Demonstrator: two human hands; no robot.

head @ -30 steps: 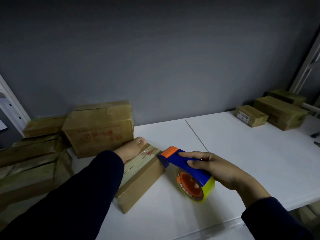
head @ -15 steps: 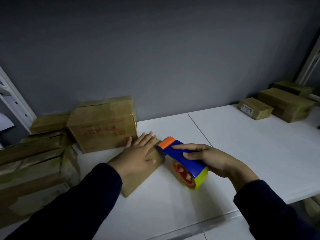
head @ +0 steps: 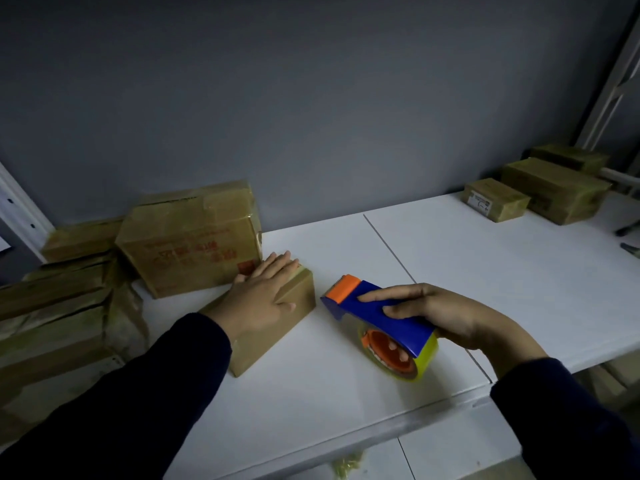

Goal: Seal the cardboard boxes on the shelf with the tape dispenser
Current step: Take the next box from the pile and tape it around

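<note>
A small flat cardboard box (head: 273, 332) lies on the white shelf (head: 346, 393), just left of centre. My left hand (head: 261, 296) presses flat on its top with straight fingers. My right hand (head: 440, 313) grips the blue handle of the tape dispenser (head: 381, 317), whose orange head points at the box's right end, a short gap away. The dispenser's yellowish tape roll on an orange hub hangs just above the shelf.
A bigger box with red print (head: 194, 244) stands right behind the small one. Flatter boxes (head: 55, 306) are piled at the far left. Three more boxes (head: 550, 192) sit at the back right. The grey wall closes the back; the shelf's front edge runs below my arms.
The dispenser has pulled away to the right, off the box's end. My left hand went from holding the box's top edge to lying flat on top.
</note>
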